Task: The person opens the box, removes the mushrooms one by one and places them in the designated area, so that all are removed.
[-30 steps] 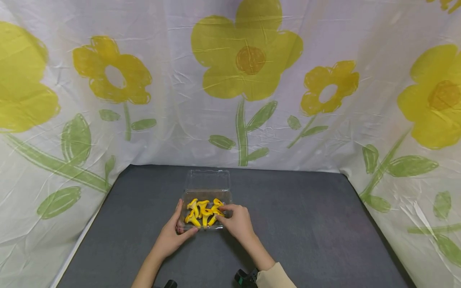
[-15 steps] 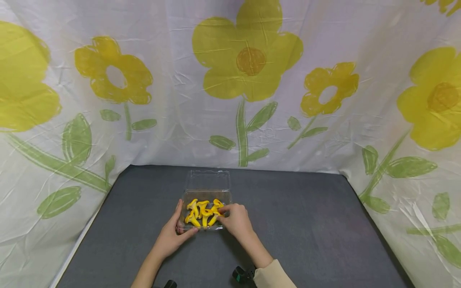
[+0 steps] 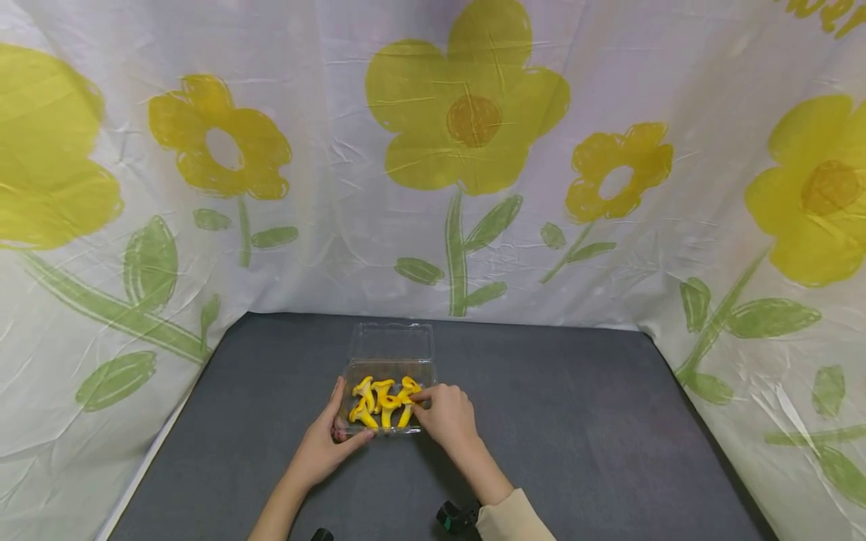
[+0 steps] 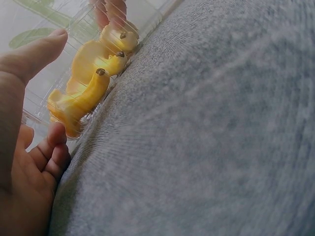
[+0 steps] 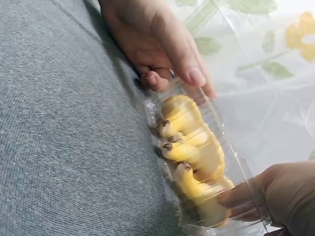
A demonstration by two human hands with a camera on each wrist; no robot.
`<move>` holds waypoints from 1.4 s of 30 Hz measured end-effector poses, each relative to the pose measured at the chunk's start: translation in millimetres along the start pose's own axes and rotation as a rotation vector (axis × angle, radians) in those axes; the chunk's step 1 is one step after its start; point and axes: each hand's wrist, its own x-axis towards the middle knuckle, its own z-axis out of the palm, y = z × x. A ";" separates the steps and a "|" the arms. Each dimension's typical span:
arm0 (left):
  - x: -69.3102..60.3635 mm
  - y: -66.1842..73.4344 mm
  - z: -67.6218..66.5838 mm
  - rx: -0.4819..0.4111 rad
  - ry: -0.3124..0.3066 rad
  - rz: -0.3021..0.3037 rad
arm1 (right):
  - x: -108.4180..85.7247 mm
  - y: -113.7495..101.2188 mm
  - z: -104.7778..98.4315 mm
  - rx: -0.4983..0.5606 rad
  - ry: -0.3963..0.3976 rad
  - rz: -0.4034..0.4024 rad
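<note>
A clear plastic clamshell box [image 3: 390,368] sits on the grey table, its lid [image 3: 392,343] folded back behind it. Several yellow chanterelle mushrooms lie inside in two rows, stems toward me. My left hand [image 3: 321,445] holds the box by its front left corner, thumb along the front wall. Reaching over the right wall, my right hand [image 3: 446,415] pinches the front right mushroom [image 3: 406,415] near its cap. Through the clear wall in the right wrist view, fingertips [image 5: 231,197] meet that mushroom [image 5: 199,189]; part of its cap is hidden.
The dark grey cloth-covered table [image 3: 575,436] extends to both sides of the box. A white curtain [image 3: 325,248] printed with yellow flowers hangs behind and at the sides. A black wrist device [image 3: 456,517] shows at my right sleeve [image 3: 514,518].
The front right mushroom has turned to stand straighter, its stem end shifting right, under my right fingers. My left hand keeps its place on the box. The head view has shifted slightly.
</note>
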 end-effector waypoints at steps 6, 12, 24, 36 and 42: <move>-0.6 -0.2 0.9 0.012 -0.004 -0.012 | 0.3 2.4 -1.0 0.017 0.004 -0.010; -1.4 -0.6 1.5 0.017 -0.003 -0.017 | -1.3 2.7 -0.8 0.034 0.038 -0.023; -2.1 1.5 1.5 0.029 0.006 -0.019 | 0.3 12.3 -7.2 0.091 0.163 -0.112; -1.0 3.0 0.5 0.008 -0.002 -0.019 | 7.9 19.9 -18.4 0.329 0.195 -0.091; -0.7 2.5 0.1 0.013 -0.003 -0.019 | 12.1 27.4 -28.2 0.338 0.270 -0.084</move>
